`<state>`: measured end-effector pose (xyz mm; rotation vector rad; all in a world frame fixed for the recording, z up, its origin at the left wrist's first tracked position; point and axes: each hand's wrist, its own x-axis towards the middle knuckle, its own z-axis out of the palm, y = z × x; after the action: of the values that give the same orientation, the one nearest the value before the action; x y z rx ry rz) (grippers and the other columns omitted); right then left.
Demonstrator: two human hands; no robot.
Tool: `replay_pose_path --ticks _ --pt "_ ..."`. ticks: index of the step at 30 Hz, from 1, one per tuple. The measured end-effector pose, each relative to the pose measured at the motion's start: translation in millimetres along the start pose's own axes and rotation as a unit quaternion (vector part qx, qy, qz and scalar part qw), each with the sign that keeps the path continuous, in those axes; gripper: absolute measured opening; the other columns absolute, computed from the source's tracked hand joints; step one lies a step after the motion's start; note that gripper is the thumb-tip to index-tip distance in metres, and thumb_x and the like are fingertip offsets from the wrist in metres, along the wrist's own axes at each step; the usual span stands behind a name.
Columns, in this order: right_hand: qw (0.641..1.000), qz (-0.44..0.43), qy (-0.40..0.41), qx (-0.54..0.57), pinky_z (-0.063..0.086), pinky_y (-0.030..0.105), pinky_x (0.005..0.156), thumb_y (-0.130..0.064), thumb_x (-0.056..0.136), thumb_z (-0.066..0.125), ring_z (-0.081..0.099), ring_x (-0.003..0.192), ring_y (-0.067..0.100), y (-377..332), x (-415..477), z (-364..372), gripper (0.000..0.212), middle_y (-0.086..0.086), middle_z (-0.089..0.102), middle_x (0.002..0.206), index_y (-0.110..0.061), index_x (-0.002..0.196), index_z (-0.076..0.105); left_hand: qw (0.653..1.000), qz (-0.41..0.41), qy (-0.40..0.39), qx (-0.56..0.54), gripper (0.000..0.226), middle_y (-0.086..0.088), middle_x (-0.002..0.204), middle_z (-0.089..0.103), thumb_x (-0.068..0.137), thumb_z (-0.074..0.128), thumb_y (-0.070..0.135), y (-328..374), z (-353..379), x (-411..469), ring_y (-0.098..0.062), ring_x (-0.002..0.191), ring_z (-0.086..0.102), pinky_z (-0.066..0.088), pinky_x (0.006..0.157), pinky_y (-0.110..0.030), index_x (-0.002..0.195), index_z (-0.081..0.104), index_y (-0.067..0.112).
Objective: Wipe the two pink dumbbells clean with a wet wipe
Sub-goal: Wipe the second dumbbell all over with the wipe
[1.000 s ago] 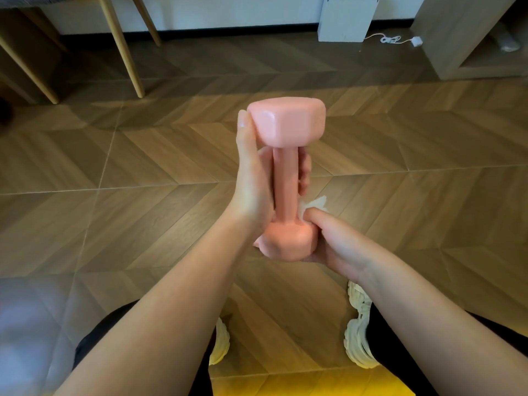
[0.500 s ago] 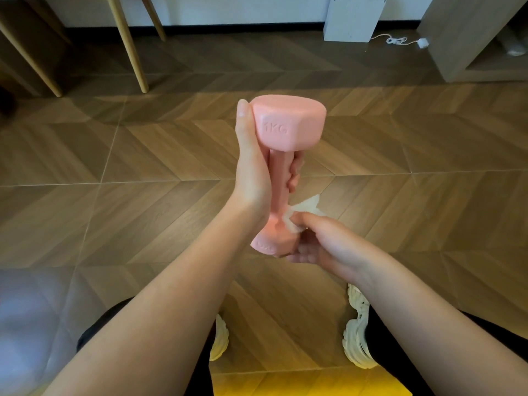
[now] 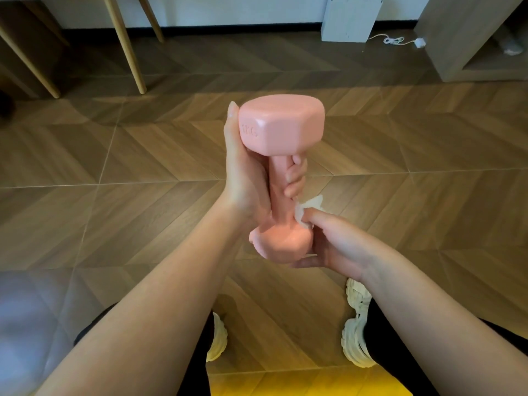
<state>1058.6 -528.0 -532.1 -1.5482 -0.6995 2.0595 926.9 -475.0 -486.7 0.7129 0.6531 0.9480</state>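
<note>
The only readable marking is a raised "1KG" moulded into the left-facing side of the upper head of the pink dumbbell (image 3: 281, 125), in the same pink as the head, so it is faint. No other text, brand or sign can be read.

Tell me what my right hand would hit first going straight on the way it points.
The wet wipe the right hand pinches, then probably the pink dumbbell at its handle.

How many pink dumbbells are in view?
1. The pink dumbbell is upright in the left hand, the right hand pressing a wet wipe against it. Another may be off-camera.
</note>
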Motion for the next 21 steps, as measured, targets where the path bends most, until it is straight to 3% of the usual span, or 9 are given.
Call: replay_pose_path --ticks 3,6,8,11,13,17,21 --pt "0.997 -0.008 0.061 -0.057 0.058 0.046 0.083 -0.041 0.097 0.049 0.065 0.080 0.019 2 5 6 0.036 0.007 0.072 0.095 -0.016 0.117 0.065 1.000 -0.017 -0.012 0.004 0.093 -0.006 0.047 0.037 0.084 -0.001 0.080 -2 0 0 -0.020 0.039 0.027 0.012 0.055 -0.044 0.061 0.050 0.007" --pt "0.998 0.000 0.048 -0.027 0.055 0.050 0.091 -0.035 0.098 0.050 0.069 0.099 0.026 1 5 9 0.037 0.014 0.072 0.116 -0.012 0.122 0.065 1.000 -0.018 -0.011 0.005 0.094 -0.005 0.049 0.043 0.087 0.001 0.079 -5 2 2 -0.021 0.040 0.030 0.011 0.058 -0.047 0.064 0.061 0.009" --pt "0.999 -0.009 0.038 0.024 0.056 0.049 0.092 -0.027 0.099 0.050 0.068 0.107 0.026 2 3 8 0.032 0.011 0.072 0.117 -0.012 0.122 0.065 1.000 -0.018 0.009 0.009 0.096 -0.009 0.054 0.046 0.087 0.003 0.080 -5 1 3 -0.023 0.045 0.035 0.017 0.058 -0.043 0.071 0.064 0.007" --pt "0.995 -0.026 0.066 0.071 0.056 0.045 0.087 -0.017 0.100 0.047 0.066 0.090 0.020 5 3 7 0.024 0.005 0.071 0.100 -0.014 0.118 0.062 0.995 0.000 0.078 0.070 0.098 -0.014 0.067 0.050 0.079 0.012 0.086 -10 1 3 -0.026 0.058 0.044 0.035 0.062 -0.040 0.082 0.061 0.001" --pt "0.992 -0.034 0.083 0.087 0.055 0.046 0.087 -0.014 0.100 0.048 0.065 0.088 0.021 5 4 5 0.019 0.004 0.068 0.097 -0.014 0.114 0.060 0.982 0.018 0.133 0.130 0.092 -0.011 0.068 0.053 0.068 0.024 0.091 -14 2 2 -0.025 0.062 0.047 0.039 0.067 -0.044 0.076 0.059 0.006" --pt "0.993 -0.044 0.084 0.070 0.059 0.044 0.086 -0.016 0.098 0.053 0.068 0.098 0.029 5 4 7 0.016 0.009 0.068 0.106 -0.015 0.112 0.060 0.968 0.033 0.193 0.157 0.076 -0.001 0.063 0.048 0.059 0.040 0.088 -14 5 2 -0.018 0.059 0.044 0.034 0.067 -0.044 0.066 0.053 0.013" --pt "0.992 -0.037 0.117 0.033 0.059 0.041 0.078 -0.025 0.098 0.052 0.067 0.072 0.021 4 9 17 0.014 -0.003 0.070 0.071 -0.017 0.105 0.061 0.971 0.052 0.177 0.150 0.078 -0.002 0.057 0.041 0.063 0.030 0.088 -9 11 0 -0.017 0.053 0.033 0.027 0.059 -0.037 0.061 0.045 0.011"
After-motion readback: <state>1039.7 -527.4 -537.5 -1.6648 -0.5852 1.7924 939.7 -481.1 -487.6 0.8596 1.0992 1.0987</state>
